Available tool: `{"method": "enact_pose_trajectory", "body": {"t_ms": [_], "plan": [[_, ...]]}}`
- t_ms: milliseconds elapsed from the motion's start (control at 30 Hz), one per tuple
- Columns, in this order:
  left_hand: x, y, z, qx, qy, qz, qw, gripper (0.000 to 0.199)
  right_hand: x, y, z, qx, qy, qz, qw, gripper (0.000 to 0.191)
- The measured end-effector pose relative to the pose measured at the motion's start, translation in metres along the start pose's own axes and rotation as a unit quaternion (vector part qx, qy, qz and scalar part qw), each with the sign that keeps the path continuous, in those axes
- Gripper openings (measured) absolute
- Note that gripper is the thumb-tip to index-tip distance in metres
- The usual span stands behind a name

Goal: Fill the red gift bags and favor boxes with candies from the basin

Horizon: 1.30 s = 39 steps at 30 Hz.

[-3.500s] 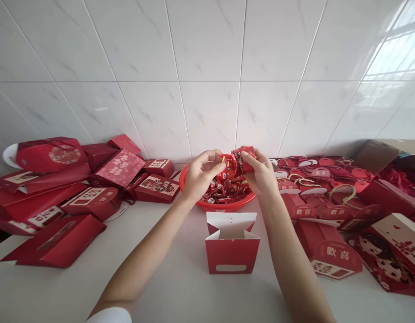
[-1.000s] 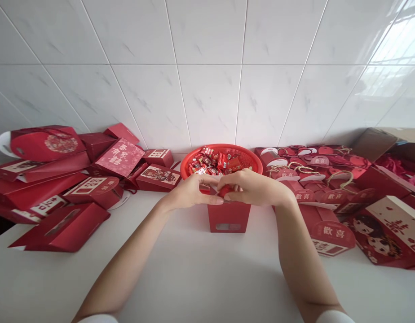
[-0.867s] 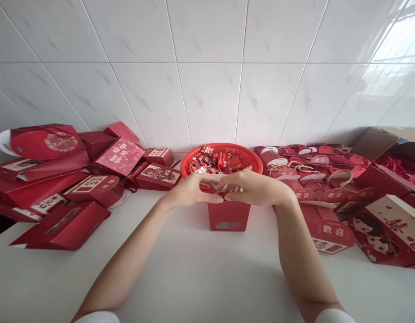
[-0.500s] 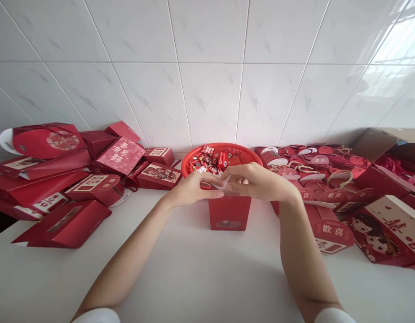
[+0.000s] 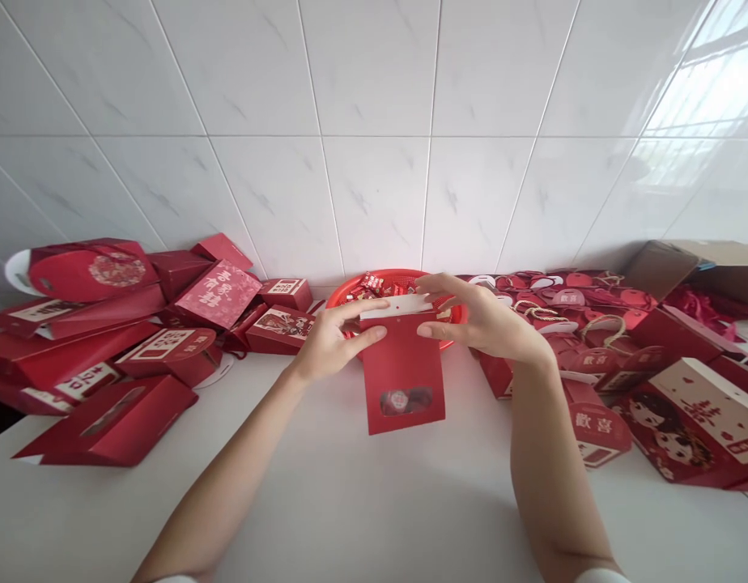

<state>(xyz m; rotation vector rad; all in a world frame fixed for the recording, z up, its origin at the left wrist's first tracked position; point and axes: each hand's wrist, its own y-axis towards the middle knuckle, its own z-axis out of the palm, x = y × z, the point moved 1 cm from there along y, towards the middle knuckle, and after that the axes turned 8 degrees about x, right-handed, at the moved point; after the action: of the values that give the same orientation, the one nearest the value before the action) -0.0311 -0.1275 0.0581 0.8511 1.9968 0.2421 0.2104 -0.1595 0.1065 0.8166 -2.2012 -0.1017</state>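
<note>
A tall red paper gift box (image 5: 404, 356) stands in the middle, its front toward me. Through the small window (image 5: 405, 400) low on its front, something wrapped shows. A white strip of its top flap (image 5: 401, 306) lies along the upper edge. My left hand (image 5: 337, 336) pinches the top left corner, thumb on the front and fingers behind. At the top right corner, my right hand (image 5: 471, 324) grips with its thumb on the front and its fingers bent over the flap. Behind the box is a red plastic basket (image 5: 343, 290) of wrapped candies (image 5: 372, 282), partly hidden by both hands.
Red gift boxes (image 5: 112, 417) are piled on the left of the white table (image 5: 325, 502). More boxes with rope handles (image 5: 598, 356) crowd the right side, beside a large printed box (image 5: 683, 429) and a cardboard carton (image 5: 671, 263). A tiled wall (image 5: 374, 194) rises behind.
The top of the box, open between my hands before, is now pressed flatter, with the white flap drawn into a straight edge. The front tilts more toward me, and my hands have moved slightly apart.
</note>
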Motion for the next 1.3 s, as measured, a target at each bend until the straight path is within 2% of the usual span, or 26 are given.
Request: {"method": "enact_pose_trajectory", "body": {"t_ms": [100, 200, 333, 400, 467, 600, 800, 900, 1000, 1067, 1200, 1300], "plan": [[0.0, -0.001, -0.002, -0.061, -0.034, 0.008, 0.998, 0.059, -0.003, 0.002, 0.001, 0.002, 0.024, 0.017, 1.0, 0.068], [-0.001, -0.003, -0.001, -0.09, -0.05, 0.007, 0.995, 0.073, -0.007, 0.005, 0.003, -0.011, 0.014, 0.038, 0.999, 0.064], [-0.006, -0.002, -0.001, -0.111, -0.04, 0.019, 0.993, 0.047, -0.01, 0.007, 0.005, 0.011, 0.045, 0.039, 0.998, 0.065], [-0.009, -0.001, -0.002, -0.115, -0.037, 0.025, 0.992, 0.03, -0.008, 0.007, 0.005, 0.026, 0.082, 0.01, 0.996, 0.055], [-0.012, -0.001, -0.003, -0.119, -0.032, 0.029, 0.992, 0.023, -0.006, 0.008, 0.005, 0.026, 0.094, -0.018, 0.995, 0.042], [-0.015, -0.001, -0.003, -0.111, -0.029, 0.02, 0.993, 0.023, -0.003, 0.009, 0.007, 0.009, 0.086, -0.006, 0.996, 0.048], [-0.016, -0.004, -0.003, -0.104, -0.021, 0.008, 0.994, 0.022, -0.005, 0.01, 0.012, 0.013, 0.116, 0.017, 0.993, 0.034], [-0.016, -0.007, -0.006, -0.078, -0.04, 0.01, 0.996, 0.021, -0.004, 0.009, 0.013, -0.005, 0.127, 0.018, 0.992, 0.029], [-0.016, -0.009, -0.008, -0.033, -0.082, 0.013, 0.996, 0.034, -0.003, 0.005, 0.013, -0.019, 0.142, 0.017, 0.989, 0.027], [-0.017, -0.008, -0.008, -0.023, -0.102, -0.006, 0.995, 0.045, -0.003, 0.0, 0.013, -0.035, 0.142, 0.019, 0.989, 0.026], [-0.015, -0.004, -0.004, -0.03, -0.117, -0.064, 0.991, 0.044, -0.002, -0.013, 0.016, -0.073, 0.153, 0.02, 0.985, 0.027], [-0.013, -0.004, 0.0, -0.054, -0.139, -0.057, 0.987, 0.041, -0.001, -0.026, 0.023, -0.091, 0.202, 0.039, 0.974, 0.033]]}}
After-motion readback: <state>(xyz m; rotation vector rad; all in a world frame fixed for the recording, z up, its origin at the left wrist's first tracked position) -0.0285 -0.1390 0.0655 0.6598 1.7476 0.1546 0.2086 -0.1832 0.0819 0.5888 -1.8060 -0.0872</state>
